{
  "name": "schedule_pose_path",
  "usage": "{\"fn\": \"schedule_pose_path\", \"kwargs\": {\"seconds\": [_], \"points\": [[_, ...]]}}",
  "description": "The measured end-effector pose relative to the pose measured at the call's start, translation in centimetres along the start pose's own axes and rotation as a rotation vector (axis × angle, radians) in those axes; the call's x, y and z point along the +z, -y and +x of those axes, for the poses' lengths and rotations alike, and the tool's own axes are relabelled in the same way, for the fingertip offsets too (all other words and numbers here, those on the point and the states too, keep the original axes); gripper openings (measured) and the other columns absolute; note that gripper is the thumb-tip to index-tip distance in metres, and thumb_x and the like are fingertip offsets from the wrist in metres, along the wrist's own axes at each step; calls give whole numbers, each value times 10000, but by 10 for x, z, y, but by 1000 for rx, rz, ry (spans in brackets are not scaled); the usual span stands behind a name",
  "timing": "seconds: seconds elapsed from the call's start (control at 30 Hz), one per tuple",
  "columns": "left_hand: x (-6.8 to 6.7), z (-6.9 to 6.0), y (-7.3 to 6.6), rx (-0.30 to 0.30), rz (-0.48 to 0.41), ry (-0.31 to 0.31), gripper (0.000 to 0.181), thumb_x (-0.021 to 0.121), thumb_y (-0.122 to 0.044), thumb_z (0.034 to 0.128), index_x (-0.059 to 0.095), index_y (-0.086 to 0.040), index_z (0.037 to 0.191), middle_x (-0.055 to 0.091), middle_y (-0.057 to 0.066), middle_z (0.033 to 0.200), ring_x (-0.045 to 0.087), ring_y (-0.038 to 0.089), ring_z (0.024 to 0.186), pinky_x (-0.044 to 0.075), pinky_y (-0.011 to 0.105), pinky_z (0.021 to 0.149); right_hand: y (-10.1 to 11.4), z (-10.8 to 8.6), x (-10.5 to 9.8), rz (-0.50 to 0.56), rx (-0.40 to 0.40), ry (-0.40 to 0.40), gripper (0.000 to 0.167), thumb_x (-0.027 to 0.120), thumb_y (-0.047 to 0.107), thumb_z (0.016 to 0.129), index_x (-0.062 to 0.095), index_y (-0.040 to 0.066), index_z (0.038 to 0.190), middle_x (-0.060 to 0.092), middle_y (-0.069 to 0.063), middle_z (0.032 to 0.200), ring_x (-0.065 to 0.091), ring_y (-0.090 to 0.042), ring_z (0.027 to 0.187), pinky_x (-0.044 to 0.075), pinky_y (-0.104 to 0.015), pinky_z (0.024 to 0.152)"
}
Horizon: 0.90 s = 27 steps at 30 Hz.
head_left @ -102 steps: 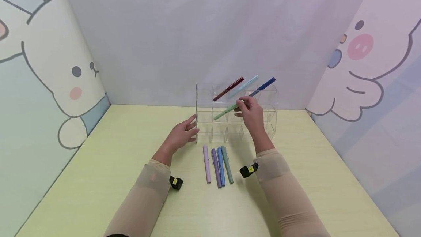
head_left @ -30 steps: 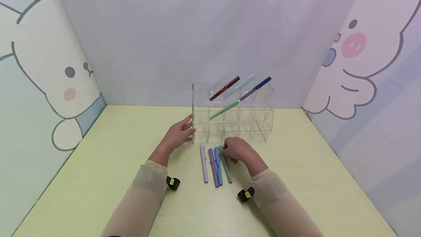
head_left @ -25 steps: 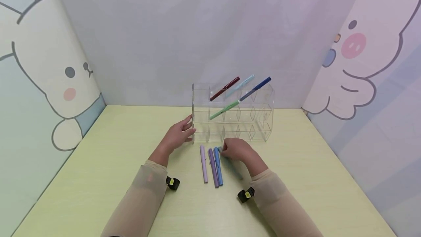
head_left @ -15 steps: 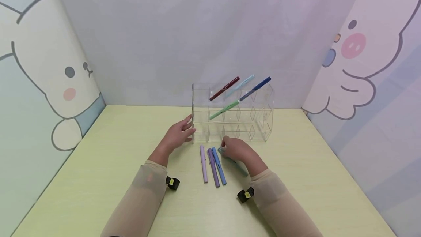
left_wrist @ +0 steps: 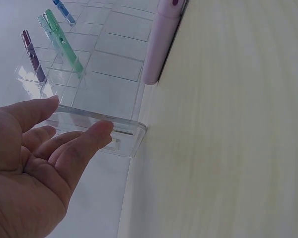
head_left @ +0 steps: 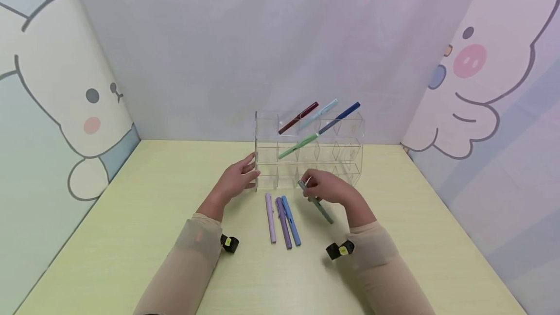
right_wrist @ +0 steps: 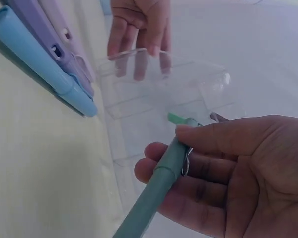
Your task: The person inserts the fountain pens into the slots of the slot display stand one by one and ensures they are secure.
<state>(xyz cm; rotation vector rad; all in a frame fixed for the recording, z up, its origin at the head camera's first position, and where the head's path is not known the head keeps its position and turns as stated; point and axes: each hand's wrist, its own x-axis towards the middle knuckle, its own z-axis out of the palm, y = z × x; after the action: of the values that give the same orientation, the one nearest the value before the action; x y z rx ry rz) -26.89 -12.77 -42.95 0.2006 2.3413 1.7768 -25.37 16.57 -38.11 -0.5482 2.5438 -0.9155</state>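
Grey-green pen (right_wrist: 150,194): location and grip, for the record?

"Slanted before the clear acrylic rack (head_left: 267,181), clip end toward the rack, plain end toward the wearer. The right hand (head_left: 325,186) pinches it near the clip, thumb on one side, fingers on the other. It appears raised from the pale table (head_left: 109,256) (whether the plain end touches the surface cannot be told)."

"And the left hand (head_left: 236,179)?"

"At the rack's left end wall, fingers apart and resting there, thumb by the front edge. I judge it to be steadying the rack; how firmly cannot be told."

"Surroundings?"

"On the table, left of the held item: a blue pen (head_left: 291,221) and a purple pen (head_left: 284,223) side by side, then a lilac pen (head_left: 271,218). In the rack, all tilted: a light green pen (head_left: 299,146) in the middle tier; a dark red pen (head_left: 299,118), a pale blue pen (head_left: 320,113) and a dark blue pen (head_left: 340,118) above."

"Recommendation for the step in hand?"

"Judged a lift. Keep the pinch firm but off the clip (it might snag), swing the trailing end clear of the blue pen, and maintain light, even pressure on the end wall, as the rack could slide."
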Motion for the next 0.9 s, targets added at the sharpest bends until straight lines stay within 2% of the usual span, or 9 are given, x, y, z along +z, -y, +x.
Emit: {"fn": "schedule_pose_path", "kwargs": {"seconds": [0.13, 0.2, 0.3, 0.47, 0.63, 0.7, 0.9], "points": [[0, -1, 0, -2, 2, 2, 672, 595, -254, 998, 236, -397, 1548, 386, 44, 1558, 576, 275, 1257, 580, 351, 914, -8, -7, -17, 104, -34, -47, 386, 640, 165, 958, 521, 153, 1325, 682, -103, 1034, 693, -202, 819, 618, -372, 717], [0, -1, 0, -7, 4, 2, 671, 594, -255, 999, 235, -401, 1547, 389, 26, 1555, 580, 270, 1253, 581, 348, 913, -13, -9, -24, 152, -45, -86, 429, 641, 172, 963, 500, 183, 1368, 664, -155, 1066, 703, -214, 827, 628, -397, 729], [0, -1, 0, -9, 9, 6, 671, 594, -268, 998, 231, -408, 1545, 390, 5, 1554, 578, 262, 1256, 581, 344, 914, -21, -12, -34, 222, -70, -171, 434, 638, 192, 970, 489, 166, 1376, 628, -214, 1103, 713, -230, 832, 633, -421, 732], [-2, 0, 0, 1, 17, 13, 667, 590, -285, 1000, 227, -415, 1544, 384, 15, 1559, 562, 269, 1273, 582, 348, 912, -28, -16, -48, 385, -126, -380, 419, 641, 193, 970, 472, 88, 1339, 585, -194, 1085, 713, -220, 848, 632, -447, 740], [-3, 1, 1, 3, 13, 17, 665, 589, -275, 1000, 231, -411, 1544, 383, 27, 1560, 554, 271, 1281, 579, 353, 917, -32, -17, -54, 498, -196, -615, 439, 654, 206, 959, 493, 88, 1351, 572, -123, 1004, 711, -154, 808, 620, -468, 744], [-3, 1, 1, 0, 14, 17, 666, 588, -268, 1001, 229, -411, 1544, 386, 20, 1558, 554, 270, 1282, 578, 354, 918, -32, -16, -55, 545, -209, -702, 428, 663, 227, 950, 530, 112, 1340, 567, -87, 974, 709, -131, 795, 623, -445, 729], [-2, 2, 3, 10, 19, 20, 665, 583, -265, 1004, 226, -415, 1544, 380, 32, 1561, 559, 272, 1276, 578, 357, 919, -29, -9, -65, 715, -292, -948, 356, 699, 190, 916, 588, 98, 1242, 546, -62, 948, 711, -139, 766, 630, -342, 664]]}}
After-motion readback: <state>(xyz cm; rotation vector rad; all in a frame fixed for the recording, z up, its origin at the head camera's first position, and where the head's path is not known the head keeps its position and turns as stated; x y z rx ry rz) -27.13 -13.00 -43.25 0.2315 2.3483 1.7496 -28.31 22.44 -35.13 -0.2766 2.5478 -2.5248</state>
